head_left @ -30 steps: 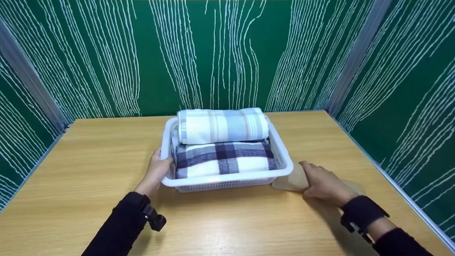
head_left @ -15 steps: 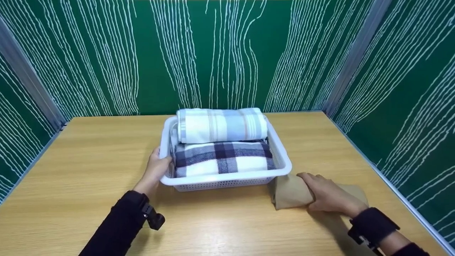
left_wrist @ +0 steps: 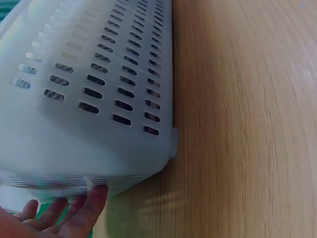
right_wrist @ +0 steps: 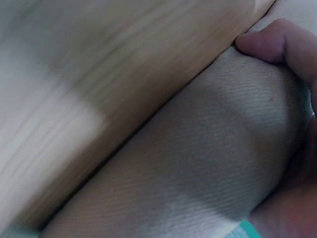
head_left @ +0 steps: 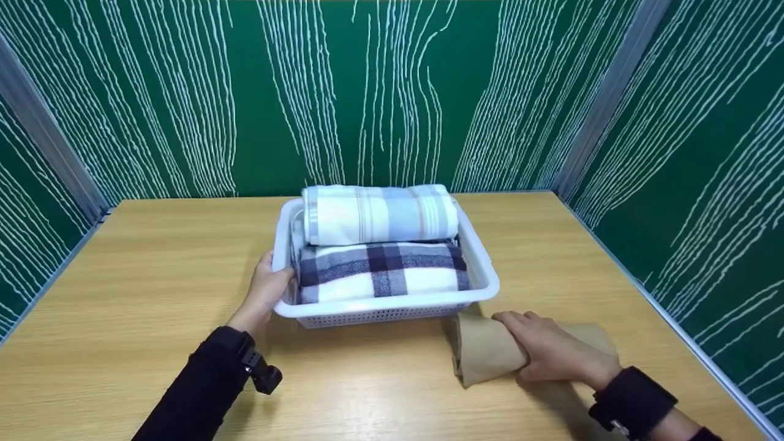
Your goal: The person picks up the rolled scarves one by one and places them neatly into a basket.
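Observation:
A white plastic basket (head_left: 392,304) with slotted walls stands mid-table. Inside it lie a light blue and white plaid cloth roll (head_left: 380,214) at the back and a dark purple and white checked cloth roll (head_left: 386,272) in front. My left hand (head_left: 264,291) grips the basket's left rim, thumb over the edge; the left wrist view shows fingers (left_wrist: 89,210) against the basket's outer wall. To the basket's front right, my right hand (head_left: 551,349) holds a folded tan cloth (head_left: 490,352) on the table, thumb (right_wrist: 262,42) pressed along its near side.
The wooden table (head_left: 380,392) extends around the basket on all sides. Green panels (head_left: 269,135) with white wavy lines rise at the back and sides, joined by grey metal posts (head_left: 603,98) at the corners.
My right hand has drawn the tan cloth toward me, out from beside the basket, and then a little left. My left hand stays on the basket rim, and the basket hardly shifts.

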### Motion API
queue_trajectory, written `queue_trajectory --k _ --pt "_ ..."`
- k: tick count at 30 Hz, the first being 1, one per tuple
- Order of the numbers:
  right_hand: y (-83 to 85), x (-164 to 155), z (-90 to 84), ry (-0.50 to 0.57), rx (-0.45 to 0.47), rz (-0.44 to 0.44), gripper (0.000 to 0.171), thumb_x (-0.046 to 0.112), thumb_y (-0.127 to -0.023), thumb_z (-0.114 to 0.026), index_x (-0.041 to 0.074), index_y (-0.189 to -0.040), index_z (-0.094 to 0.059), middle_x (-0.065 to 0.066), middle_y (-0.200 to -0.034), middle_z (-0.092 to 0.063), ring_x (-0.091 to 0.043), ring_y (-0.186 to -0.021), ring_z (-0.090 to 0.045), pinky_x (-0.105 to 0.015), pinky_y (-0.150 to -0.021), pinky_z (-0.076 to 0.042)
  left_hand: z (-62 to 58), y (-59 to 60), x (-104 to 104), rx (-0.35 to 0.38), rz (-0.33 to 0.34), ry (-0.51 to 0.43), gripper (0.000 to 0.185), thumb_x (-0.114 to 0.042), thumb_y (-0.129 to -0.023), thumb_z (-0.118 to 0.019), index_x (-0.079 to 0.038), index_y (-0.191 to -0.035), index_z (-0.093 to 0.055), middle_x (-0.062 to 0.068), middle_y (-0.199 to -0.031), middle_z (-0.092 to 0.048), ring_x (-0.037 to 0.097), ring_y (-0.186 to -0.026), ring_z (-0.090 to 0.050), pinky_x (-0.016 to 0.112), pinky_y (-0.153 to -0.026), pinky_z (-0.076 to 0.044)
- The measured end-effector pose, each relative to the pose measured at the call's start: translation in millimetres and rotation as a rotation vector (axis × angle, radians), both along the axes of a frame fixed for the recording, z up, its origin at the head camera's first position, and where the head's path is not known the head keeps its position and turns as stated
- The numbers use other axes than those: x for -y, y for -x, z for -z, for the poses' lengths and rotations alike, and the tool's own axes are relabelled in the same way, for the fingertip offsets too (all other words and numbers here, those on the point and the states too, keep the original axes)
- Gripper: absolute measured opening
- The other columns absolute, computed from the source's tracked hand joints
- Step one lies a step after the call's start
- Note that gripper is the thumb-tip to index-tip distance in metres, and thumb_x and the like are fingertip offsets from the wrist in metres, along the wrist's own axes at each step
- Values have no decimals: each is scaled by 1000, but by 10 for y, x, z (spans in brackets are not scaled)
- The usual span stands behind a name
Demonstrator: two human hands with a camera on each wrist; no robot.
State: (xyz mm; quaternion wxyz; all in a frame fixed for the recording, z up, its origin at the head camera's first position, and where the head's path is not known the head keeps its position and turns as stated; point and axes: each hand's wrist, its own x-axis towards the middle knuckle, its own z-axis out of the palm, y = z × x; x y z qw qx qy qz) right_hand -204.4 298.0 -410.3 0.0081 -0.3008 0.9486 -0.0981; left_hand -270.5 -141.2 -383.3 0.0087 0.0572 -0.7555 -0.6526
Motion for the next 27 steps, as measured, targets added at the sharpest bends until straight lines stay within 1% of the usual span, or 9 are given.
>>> queue_trajectory --k 6,10,14,20,23,25,27 --pt "-17 194 -13 -12 40 -73 89 17 -49 -78 15 -127 -36 6 -111 -49 -17 -93 -45 -41 -75 -39 -10 -1 2 8 -1 -7 52 2 -83 -40 3 -132 -25 21 -132 -32 32 -120 -31 44 -100 -25" --pt "-11 343 -26 -13 68 -83 90 17 -49 -77 14 -129 -35 4 -113 -48 -18 -96 -44 -42 -76 -38 -12 6 3 13 -2 -14 51 2 -83 -40 3 -132 -26 21 -132 -33 32 -120 -31 44 -100 -25" --pt "-2 514 -29 -17 65 -95 92 19 -48 -77 14 -130 -34 3 -113 -49 -20 -98 -43 -42 -76 -38 -14 11 7 14 -3 -17 50 2 -83 -39 3 -131 -26 21 -131 -33 32 -120 -32 44 -100 -26" --pt "-10 781 -19 -38 28 -128 94 21 -46 -76 15 -129 -33 0 -117 -47 -24 -103 -43 -48 -78 -37 -13 10 -4 20 0 -24 50 2 -84 -39 2 -132 -25 21 -132 -32 33 -120 -32 45 -99 -28" --pt "-20 921 -6 -48 -11 -149 93 23 -45 -76 14 -128 -35 -2 -115 -47 -25 -100 -45 -48 -77 -39 -3 8 -9 22 -2 -22 49 2 -84 -39 3 -131 -26 21 -132 -33 33 -119 -32 45 -99 -28" --pt "-27 1019 5 -59 -58 -171 91 24 -44 -75 12 -125 -36 -4 -112 -48 -25 -98 -46 -47 -76 -41 5 11 -10 13 -5 -18 48 2 -83 -39 4 -130 -27 21 -129 -35 32 -117 -34 44 -98 -28" --pt "-36 1118 9 -70 -87 -179 90 25 -44 -75 11 -124 -37 -5 -110 -49 -26 -97 -46 -47 -75 -41 9 16 -9 3 -9 -14 48 3 -83 -40 6 -129 -28 22 -128 -36 32 -116 -34 44 -98 -28"
